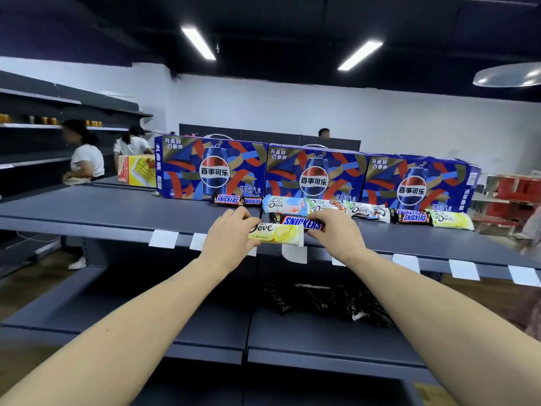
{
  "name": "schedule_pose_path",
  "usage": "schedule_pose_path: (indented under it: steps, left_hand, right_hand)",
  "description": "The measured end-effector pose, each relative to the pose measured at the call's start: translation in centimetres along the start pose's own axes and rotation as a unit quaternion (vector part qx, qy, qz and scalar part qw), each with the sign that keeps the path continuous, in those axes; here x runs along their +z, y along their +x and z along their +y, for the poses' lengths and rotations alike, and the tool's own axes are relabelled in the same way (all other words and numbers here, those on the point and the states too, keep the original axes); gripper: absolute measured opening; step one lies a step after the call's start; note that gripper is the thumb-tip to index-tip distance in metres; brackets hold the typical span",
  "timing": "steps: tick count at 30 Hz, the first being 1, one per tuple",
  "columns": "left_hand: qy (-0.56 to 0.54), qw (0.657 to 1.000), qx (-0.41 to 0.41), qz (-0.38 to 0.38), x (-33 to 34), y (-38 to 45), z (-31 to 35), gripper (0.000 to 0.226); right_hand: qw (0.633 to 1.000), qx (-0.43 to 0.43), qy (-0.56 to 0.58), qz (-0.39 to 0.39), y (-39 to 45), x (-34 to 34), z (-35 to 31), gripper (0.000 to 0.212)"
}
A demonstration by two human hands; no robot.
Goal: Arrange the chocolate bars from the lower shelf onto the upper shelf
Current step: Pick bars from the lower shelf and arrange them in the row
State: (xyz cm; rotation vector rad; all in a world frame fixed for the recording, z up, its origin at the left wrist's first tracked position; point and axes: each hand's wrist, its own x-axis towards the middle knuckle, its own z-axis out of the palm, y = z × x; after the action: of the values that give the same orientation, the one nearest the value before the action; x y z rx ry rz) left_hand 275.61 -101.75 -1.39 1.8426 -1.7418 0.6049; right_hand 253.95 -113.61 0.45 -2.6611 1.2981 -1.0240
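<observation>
My left hand (231, 234) grips the left end of a yellow Dove bar (281, 234) at the front edge of the upper shelf (117, 212). My right hand (336, 230) holds the right end of a Snickers bar (301, 222) just behind the Dove bar. Further back on the upper shelf lies a row of bars: Snickers bars (235, 200) on the left, several Dove bars (322, 206) in the middle, another Snickers (409, 216) and a yellow Dove (452, 219) on the right. Dark-wrapped bars (330, 300) lie in a heap on the lower shelf (175, 320).
Three blue Pepsi cartons (314, 174) stand along the back of the upper shelf behind the bars. White price tags (163, 238) hang on the shelf's front edge. People stand at shelving at the far left (83, 159). A yellow box (137, 170) sits beyond the left carton.
</observation>
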Motion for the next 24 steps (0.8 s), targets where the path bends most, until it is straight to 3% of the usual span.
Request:
schedule_pose_path:
  steps: [11, 24]
  left_hand:
    - [-0.018, 0.999, 0.031, -0.025, 4.2, 5.6, -0.9, 0.046]
    - [-0.034, 0.997, 0.061, -0.036, 9.9, 11.2, 11.8, 0.047]
  right_hand:
    - [0.999, 0.046, -0.023, 0.001, 3.7, 1.9, 3.6, 0.031]
    - [0.997, 0.074, -0.034, 0.014, 2.9, -2.5, 17.7, 0.030]
